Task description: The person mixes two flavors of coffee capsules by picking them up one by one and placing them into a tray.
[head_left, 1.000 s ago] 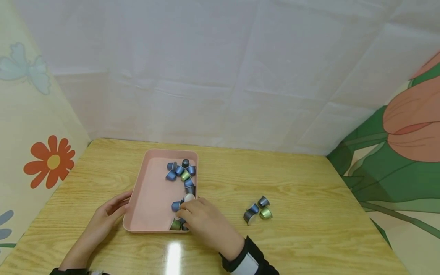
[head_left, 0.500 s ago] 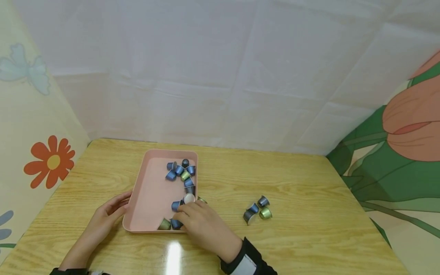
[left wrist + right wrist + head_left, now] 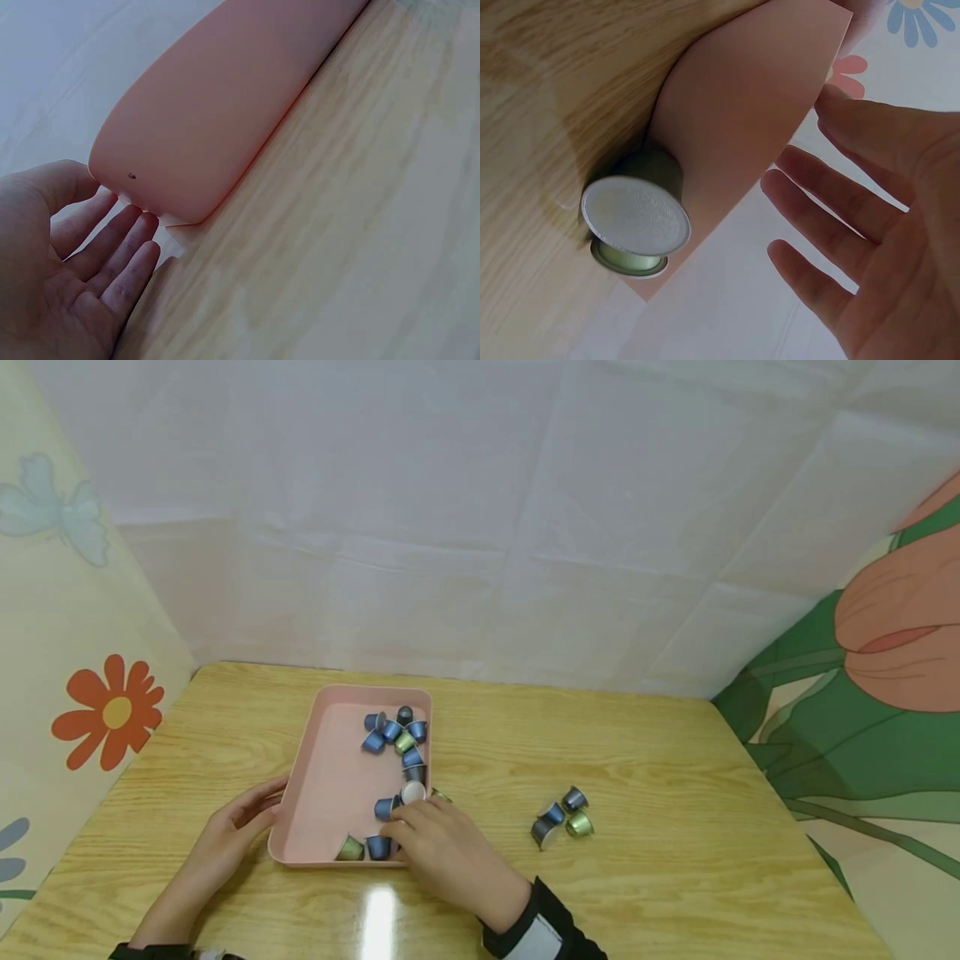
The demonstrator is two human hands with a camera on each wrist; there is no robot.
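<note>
Right hand (image 3: 453,852) reaches over the pink tray (image 3: 330,777), a blue coffee capsule (image 3: 378,847) just beside it; whether it grips anything, we cannot tell. Left hand (image 3: 238,825), fingers relaxed, touches the tray's left side. Farther in, more capsules (image 3: 392,731) cluster.

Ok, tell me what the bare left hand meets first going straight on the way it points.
The bare left hand would likely meet the pink, rectangular, plastic-looking tray first, at its left wall; they look about touching, though depth is unclear.

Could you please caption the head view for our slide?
Left hand against pink tray of coffee capsules, right hand over it.
</note>
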